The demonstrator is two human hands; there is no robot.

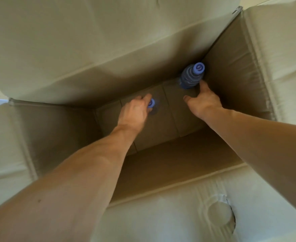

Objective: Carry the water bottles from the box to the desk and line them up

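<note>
Left grip (135,109) clenched round a bottle cap (151,103); right grip (202,100) spread, finger touching corner bottle (191,76).

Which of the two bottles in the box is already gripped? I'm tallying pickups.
The bottle under the left hand, gripped at its blue cap. The corner bottle is only touched by the right hand, its fingers still open.

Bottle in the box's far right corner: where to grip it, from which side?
Grip the corner bottle at its neck, below the blue cap, coming from above and the near side. It stands upright against two box walls, so the far sides are blocked. The right hand reaches from there.
</note>
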